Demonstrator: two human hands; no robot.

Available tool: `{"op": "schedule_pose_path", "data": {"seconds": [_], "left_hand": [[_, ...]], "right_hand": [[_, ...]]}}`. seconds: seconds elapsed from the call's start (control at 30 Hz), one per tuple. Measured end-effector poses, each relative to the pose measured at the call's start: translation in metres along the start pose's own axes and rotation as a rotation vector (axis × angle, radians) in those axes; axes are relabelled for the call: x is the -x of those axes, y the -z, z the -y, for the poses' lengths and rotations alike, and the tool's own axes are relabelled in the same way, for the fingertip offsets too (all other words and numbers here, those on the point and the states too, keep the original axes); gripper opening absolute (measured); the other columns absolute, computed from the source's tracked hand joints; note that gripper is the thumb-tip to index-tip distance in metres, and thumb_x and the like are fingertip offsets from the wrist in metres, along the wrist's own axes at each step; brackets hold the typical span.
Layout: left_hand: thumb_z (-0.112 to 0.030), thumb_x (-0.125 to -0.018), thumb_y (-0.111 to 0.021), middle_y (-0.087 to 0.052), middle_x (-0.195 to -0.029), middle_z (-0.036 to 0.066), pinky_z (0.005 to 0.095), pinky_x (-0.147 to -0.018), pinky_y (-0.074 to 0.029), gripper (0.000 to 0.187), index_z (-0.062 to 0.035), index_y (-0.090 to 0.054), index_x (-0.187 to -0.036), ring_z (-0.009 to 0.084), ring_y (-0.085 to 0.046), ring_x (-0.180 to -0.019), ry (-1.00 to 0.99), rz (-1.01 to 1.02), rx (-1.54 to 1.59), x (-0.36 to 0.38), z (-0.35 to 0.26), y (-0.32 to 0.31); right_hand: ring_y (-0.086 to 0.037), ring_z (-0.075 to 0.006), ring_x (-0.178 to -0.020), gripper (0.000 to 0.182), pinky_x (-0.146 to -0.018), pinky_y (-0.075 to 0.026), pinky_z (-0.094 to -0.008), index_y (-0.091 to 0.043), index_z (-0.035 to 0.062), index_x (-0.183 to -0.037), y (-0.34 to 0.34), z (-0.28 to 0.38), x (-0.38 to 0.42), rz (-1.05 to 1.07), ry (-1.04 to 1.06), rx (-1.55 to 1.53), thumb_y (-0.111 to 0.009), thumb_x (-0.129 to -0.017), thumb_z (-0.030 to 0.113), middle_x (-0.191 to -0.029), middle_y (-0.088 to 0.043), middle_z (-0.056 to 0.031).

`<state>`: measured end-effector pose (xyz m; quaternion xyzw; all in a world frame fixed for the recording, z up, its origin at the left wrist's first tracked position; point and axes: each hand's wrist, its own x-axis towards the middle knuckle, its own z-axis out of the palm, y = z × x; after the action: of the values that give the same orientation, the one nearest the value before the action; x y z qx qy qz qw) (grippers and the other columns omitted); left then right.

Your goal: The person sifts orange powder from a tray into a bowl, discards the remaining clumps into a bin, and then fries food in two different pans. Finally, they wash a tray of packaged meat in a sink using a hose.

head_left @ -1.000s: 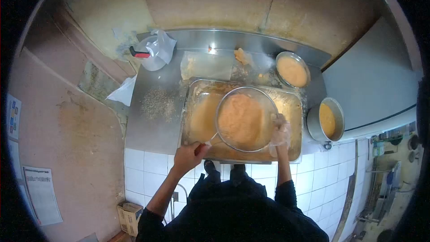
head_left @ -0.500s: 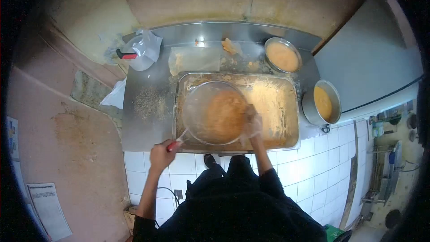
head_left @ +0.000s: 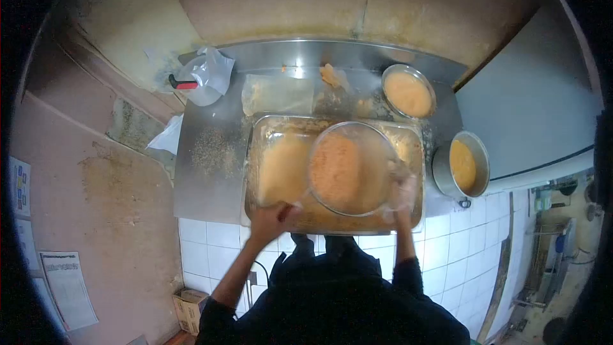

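My left hand (head_left: 273,219) is closed around the handle of a round mesh sieve (head_left: 377,207). The sieve is over a deep steel tray (head_left: 248,172), with orange crumbly powder (head_left: 335,169) heaped in its left half. At the sieve's right rim is my right hand (head_left: 401,188), in what looks like a clear plastic glove and smeared by motion, so I cannot tell how its fingers are set. Fine pale-orange powder (head_left: 284,166) coats the tray floor to the left of the sieve.
Behind the tray lies a plastic sheet (head_left: 274,94). A steel bowl of pale-orange powder (head_left: 408,91) is at the back right, with a deep pot (head_left: 442,169) of yellow-orange powder beside the tray. A red-and-black-handled container (head_left: 207,92) stands at back left near scattered specks (head_left: 214,152).
The sieve has shifted right over the tray, with both hands moving the same way. Powder on the tray's left side is now uncovered. The camera view has shifted slightly.
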<state>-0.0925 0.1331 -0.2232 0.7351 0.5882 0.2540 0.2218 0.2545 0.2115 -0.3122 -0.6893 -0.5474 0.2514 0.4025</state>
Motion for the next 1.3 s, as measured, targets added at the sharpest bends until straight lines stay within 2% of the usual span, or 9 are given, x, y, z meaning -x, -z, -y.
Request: {"op": "schedule_pose_path", "data": {"seconds": [0.17,0.3,0.47,0.6,0.7,0.83,0.9,1.03,1.3], "left_hand": [[-0.036,-0.08,-0.061,-0.062,-0.062,0.01,0.0365,-0.049,-0.046,0.027,-0.0102,-0.067,-0.082,0.0276,-0.06,-0.052,0.161,-0.031,-0.058,0.025,0.037,0.015],[-0.036,-0.08,-0.062,-0.061,-0.061,0.012,0.0368,-0.049,-0.046,0.026,-0.0107,-0.066,-0.087,0.0279,-0.06,-0.052,0.034,-0.111,-0.161,0.019,0.021,0.004],[-0.038,-0.079,-0.062,-0.06,-0.065,0.016,0.0395,-0.051,-0.045,0.029,-0.0097,-0.064,-0.084,0.0298,-0.06,-0.057,0.157,-0.031,-0.072,0.027,0.023,0.017],[-0.035,-0.079,-0.062,-0.059,-0.062,0.016,0.041,-0.05,-0.045,0.026,-0.0102,-0.065,-0.083,0.0324,-0.06,-0.055,0.397,0.091,-0.102,0.021,-0.008,0.06],[-0.034,-0.08,-0.061,-0.058,-0.056,0.015,0.041,-0.046,-0.044,0.025,-0.01,-0.066,-0.079,0.0328,-0.058,-0.05,0.04,-0.1,-0.088,0.009,-0.008,-0.009],[-0.035,-0.08,-0.06,-0.057,-0.053,0.013,0.0412,-0.043,-0.043,0.024,-0.0121,-0.066,-0.082,0.0325,-0.056,-0.046,0.147,0.018,-0.273,0.052,0.074,-0.031],[-0.038,-0.081,-0.059,-0.058,-0.054,0.013,0.0415,-0.043,-0.043,0.026,-0.013,-0.066,-0.084,0.0328,-0.056,-0.045,0.351,-0.053,0.093,0.033,-0.003,0.056],[-0.038,-0.08,-0.061,-0.061,-0.065,0.015,0.0432,-0.051,-0.045,0.027,-0.0116,-0.065,-0.084,0.0349,-0.059,-0.058,0.055,-0.1,-0.038,0.035,0.04,-0.052],[-0.04,-0.078,-0.063,-0.056,-0.051,0.012,0.0382,-0.042,-0.043,0.03,-0.0106,-0.066,-0.079,0.0292,-0.056,-0.044,0.348,-0.104,-0.034,0.033,-0.013,0.06]], "right_hand": [[-0.056,-0.0243,-0.088,0.032,-0.075,-0.045,-0.0363,-0.049,-0.0005,-0.116,-0.043,-0.031,0.005,-0.033,0.203,0.52,-0.046,-0.086,0.01,-0.104,-0.058,-0.0149],[-0.055,-0.0159,-0.09,0.031,-0.083,-0.045,-0.0312,-0.048,0.0007,-0.118,0.01,0.068,-0.008,0.241,-0.157,-1.235,-0.037,-0.09,0.009,-0.105,-0.057,-0.0067],[-0.054,-0.0155,-0.091,0.028,-0.08,-0.044,-0.0275,-0.053,0.0,-0.113,0.008,0.007,-0.004,0.054,0.158,-0.079,-0.04,-0.089,0.007,-0.107,-0.057,-0.007],[-0.055,-0.0177,-0.089,0.027,-0.076,-0.045,-0.0277,-0.055,-0.0018,-0.11,-0.022,0.055,0.014,0.011,0.263,-0.108,-0.044,-0.088,0.008,-0.104,-0.06,-0.0096],[-0.056,-0.022,-0.093,0.03,-0.081,-0.045,-0.0308,-0.055,-0.0027,-0.111,0.054,0.109,0.011,0.131,-0.232,-0.658,-0.047,-0.084,0.008,-0.099,-0.062,-0.0118],[-0.054,-0.0218,-0.1,0.03,-0.09,-0.041,-0.031,-0.054,-0.0025,-0.113,0.002,0.056,0.015,0.077,0.006,0.02,-0.044,-0.087,0.007,-0.108,-0.059,-0.0119],[-0.054,-0.0213,-0.1,0.031,-0.09,-0.04,-0.0307,-0.052,-0.0011,-0.115,-0.038,-0.001,0.018,0.038,0.119,0.161,-0.045,-0.086,0.008,-0.111,-0.056,-0.0115],[-0.054,-0.0257,-0.091,0.028,-0.082,-0.044,-0.0337,-0.054,0.0009,-0.108,0.018,-0.013,0.006,0.043,0.091,-0.295,-0.052,-0.083,0.014,-0.103,-0.056,-0.0113],[-0.054,-0.0247,-0.093,0.029,-0.081,-0.043,-0.0337,-0.053,-0.0005,-0.109,-0.034,0.026,0.02,-0.136,0.537,0.066,-0.052,-0.082,0.009,-0.103,-0.057,-0.0127]]}}
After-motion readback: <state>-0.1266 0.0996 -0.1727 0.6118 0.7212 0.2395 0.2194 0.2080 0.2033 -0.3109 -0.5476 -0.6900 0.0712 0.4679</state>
